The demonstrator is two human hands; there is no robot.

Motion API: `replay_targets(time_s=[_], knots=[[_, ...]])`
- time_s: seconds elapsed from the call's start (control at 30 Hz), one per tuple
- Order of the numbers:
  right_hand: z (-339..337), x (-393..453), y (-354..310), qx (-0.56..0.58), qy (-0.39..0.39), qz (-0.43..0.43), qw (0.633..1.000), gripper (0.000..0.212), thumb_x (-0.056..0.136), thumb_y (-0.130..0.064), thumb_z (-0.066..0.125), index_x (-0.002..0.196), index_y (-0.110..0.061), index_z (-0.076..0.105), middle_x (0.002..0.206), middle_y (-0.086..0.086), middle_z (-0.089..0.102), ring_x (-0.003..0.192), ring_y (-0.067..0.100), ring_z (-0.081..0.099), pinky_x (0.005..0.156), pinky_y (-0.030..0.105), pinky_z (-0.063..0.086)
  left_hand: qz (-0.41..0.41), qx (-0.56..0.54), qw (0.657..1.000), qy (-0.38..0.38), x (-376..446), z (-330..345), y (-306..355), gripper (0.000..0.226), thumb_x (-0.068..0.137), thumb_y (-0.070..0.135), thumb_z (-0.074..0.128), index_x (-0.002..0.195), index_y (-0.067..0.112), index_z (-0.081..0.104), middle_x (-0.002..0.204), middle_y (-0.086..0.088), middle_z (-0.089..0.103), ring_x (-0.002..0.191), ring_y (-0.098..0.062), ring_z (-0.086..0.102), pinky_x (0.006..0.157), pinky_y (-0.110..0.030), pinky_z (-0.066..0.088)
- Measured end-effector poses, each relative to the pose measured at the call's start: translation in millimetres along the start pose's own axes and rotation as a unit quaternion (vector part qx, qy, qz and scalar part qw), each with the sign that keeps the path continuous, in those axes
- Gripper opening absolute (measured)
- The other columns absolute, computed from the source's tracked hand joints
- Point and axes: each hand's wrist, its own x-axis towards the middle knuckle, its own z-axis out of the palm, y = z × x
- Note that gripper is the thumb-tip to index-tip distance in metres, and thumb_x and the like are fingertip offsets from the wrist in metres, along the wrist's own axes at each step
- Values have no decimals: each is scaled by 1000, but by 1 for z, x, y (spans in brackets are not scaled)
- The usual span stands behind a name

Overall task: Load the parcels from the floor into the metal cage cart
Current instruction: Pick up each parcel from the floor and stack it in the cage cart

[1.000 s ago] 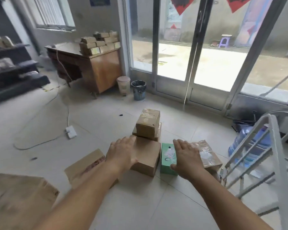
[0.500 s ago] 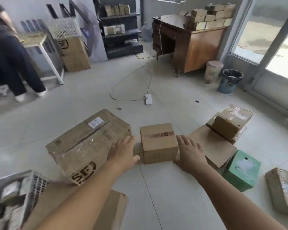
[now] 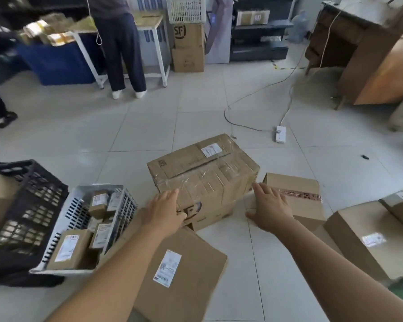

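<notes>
A large taped cardboard parcel (image 3: 203, 173) with a white label stands on the tiled floor in the middle. My left hand (image 3: 164, 211) rests open against its near left corner. My right hand (image 3: 271, 208) is open at its near right corner, over a smaller brown parcel (image 3: 296, 191) with printed tape. A flat parcel (image 3: 179, 273) with a white label lies under my left forearm. Another brown parcel (image 3: 368, 235) lies at the right. The metal cage cart is out of view.
A white slotted crate (image 3: 123, 205) of small parcels and a black crate (image 3: 28, 205) sit at the left. A power strip (image 3: 280, 134) and cable lie on the floor beyond. A person (image 3: 119, 43) stands at a white table; stacked boxes (image 3: 188, 47) and a wooden desk (image 3: 368, 56) are farther back.
My view has swung left, away from the glass doors. Both hands moved from the smaller brown parcel to the corners of the large taped parcel.
</notes>
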Motion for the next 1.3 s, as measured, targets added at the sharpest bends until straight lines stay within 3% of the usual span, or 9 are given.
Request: replay_targets(time_s=[0.23, 0.5, 0.73, 0.9, 1.07, 1.2, 1.3], knots=[[4, 81, -24, -20, -21, -22, 999, 86, 89, -42, 61, 154, -18, 11, 160, 3, 18, 146, 26, 20, 117, 45, 19, -83, -51, 995, -5, 36, 10, -48, 76, 95, 42, 52, 155, 20, 12, 159, -3, 22, 145, -24, 23, 116, -40, 23], [18, 223, 9, -23, -56, -16, 998, 86, 89, -44, 62, 154, -18, 11, 160, 4, 19, 145, 28, 23, 117, 46, 22, -184, -122, 975, -16, 136, 39, -57, 79, 95, 43, 53, 155, 20, 8, 161, -4, 16, 147, -25, 18, 118, -43, 23], [45, 373, 60, 13, -110, 16, 994, 91, 85, -43, 67, 153, -17, 14, 156, 9, 27, 140, 34, 31, 113, 49, 29, -327, -219, 919, -32, 244, 78, -54, 87, 91, 44, 59, 155, 22, 5, 161, -4, 17, 146, -27, 21, 115, -48, 29], [82, 458, 86, 21, -138, 32, 990, 93, 81, -44, 72, 151, -14, 19, 152, 12, 33, 135, 36, 37, 109, 51, 35, -394, -229, 890, -36, 300, 115, -65, 90, 88, 42, 64, 155, 20, 7, 161, -5, 15, 147, -28, 19, 115, -46, 28], [122, 512, 99, 67, -154, 60, 984, 106, 77, -44, 77, 153, -13, 10, 155, 14, 25, 136, 40, 35, 109, 53, 34, -445, -247, 860, -42, 334, 151, -80, 98, 86, 40, 68, 155, 20, 2, 161, -7, 15, 145, -31, 24, 112, -47, 31], [147, 539, 103, 133, -155, 73, 976, 104, 64, -45, 85, 141, -19, 21, 143, 14, 35, 124, 41, 45, 101, 58, 42, -486, -263, 833, -18, 354, 173, -91, 103, 83, 38, 72, 155, 17, 3, 160, -12, 15, 144, -34, 24, 113, -47, 29], [155, 549, 108, 160, -162, 88, 970, 110, 61, -41, 88, 143, -22, 18, 142, 14, 34, 121, 40, 48, 100, 55, 43, -501, -265, 824, -4, 362, 187, -96, 107, 79, 37, 76, 155, 17, 3, 162, -11, 7, 146, -32, 18, 114, -47, 25]])
